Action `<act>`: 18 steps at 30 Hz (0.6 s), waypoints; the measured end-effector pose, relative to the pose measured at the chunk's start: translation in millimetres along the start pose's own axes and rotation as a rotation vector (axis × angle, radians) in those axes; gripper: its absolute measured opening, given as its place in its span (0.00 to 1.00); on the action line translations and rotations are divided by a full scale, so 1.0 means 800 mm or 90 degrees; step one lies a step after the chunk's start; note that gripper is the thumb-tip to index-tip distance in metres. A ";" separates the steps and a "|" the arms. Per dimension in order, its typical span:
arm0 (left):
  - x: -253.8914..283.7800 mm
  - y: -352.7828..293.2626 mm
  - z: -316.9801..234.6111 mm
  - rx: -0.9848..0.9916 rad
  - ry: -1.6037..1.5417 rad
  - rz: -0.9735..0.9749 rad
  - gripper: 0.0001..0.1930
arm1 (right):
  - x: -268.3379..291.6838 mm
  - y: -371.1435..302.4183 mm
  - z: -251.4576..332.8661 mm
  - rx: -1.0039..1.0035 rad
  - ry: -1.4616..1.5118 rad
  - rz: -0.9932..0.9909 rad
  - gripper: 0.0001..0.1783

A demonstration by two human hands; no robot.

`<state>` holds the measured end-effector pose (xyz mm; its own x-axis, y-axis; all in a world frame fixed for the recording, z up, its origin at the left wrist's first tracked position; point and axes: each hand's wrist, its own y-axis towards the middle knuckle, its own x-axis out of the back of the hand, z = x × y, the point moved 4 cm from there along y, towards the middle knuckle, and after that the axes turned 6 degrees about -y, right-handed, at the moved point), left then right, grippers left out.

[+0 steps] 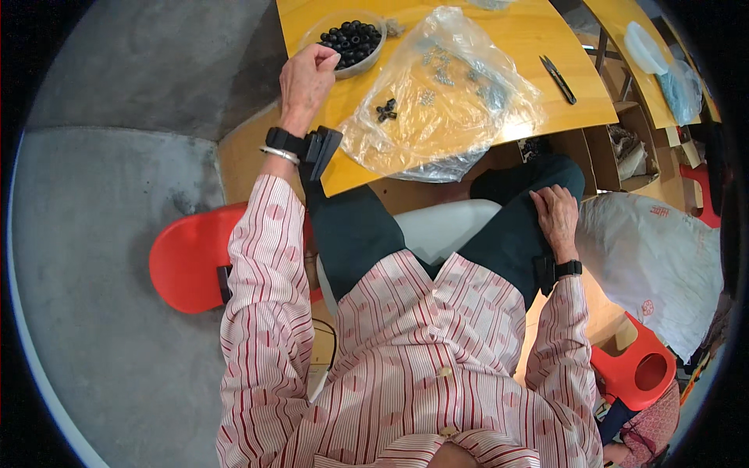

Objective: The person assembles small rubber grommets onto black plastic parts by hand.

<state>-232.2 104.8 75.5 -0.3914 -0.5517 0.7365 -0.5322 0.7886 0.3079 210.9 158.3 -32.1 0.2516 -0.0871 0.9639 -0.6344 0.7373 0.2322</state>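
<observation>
My left hand point(306, 81) is at the near-left rim of a round clear plastic bowl point(311, 35), its fingers curled together in a pinch. Whatever lies between those fingertips is too small or hidden to make out. Many small black ring-shaped parts point(358, 40) fill the bowl. To the right of it a crumpled clear plastic bag point(437, 129) is spread on the yellow table point(343, 173), with small shiny metal pieces point(442, 69) in or under it. A few black parts point(386, 110) lie on its left side. My right hand point(556, 216) rests on my right thigh, fingers spread.
Dark thread snips point(559, 80) lie at the table's right. A red stool point(187, 261) stands at my left, by the grey wall. Beyond my right arm are a large white sack point(651, 261), another red stool point(644, 366) and a cardboard box point(633, 144). A person point(651, 425) shows at lower right.
</observation>
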 end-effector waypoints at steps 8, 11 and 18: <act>-0.032 0.051 0.022 -0.090 0.128 0.117 0.12 | 0.002 0.003 -0.001 -0.037 0.008 0.009 0.10; -0.042 0.059 0.026 -0.140 0.197 0.144 0.13 | -0.001 0.004 -0.001 -0.043 -0.006 0.022 0.10; -0.035 0.061 0.017 -0.175 0.218 0.167 0.13 | -0.004 0.009 0.001 -0.046 -0.013 -0.001 0.11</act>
<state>-257.3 155.3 61.6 -0.1930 -0.2413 0.9511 -0.2138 0.9563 0.1993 204.9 163.2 -33.7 0.2377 -0.1012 0.9661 -0.5797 0.7832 0.2247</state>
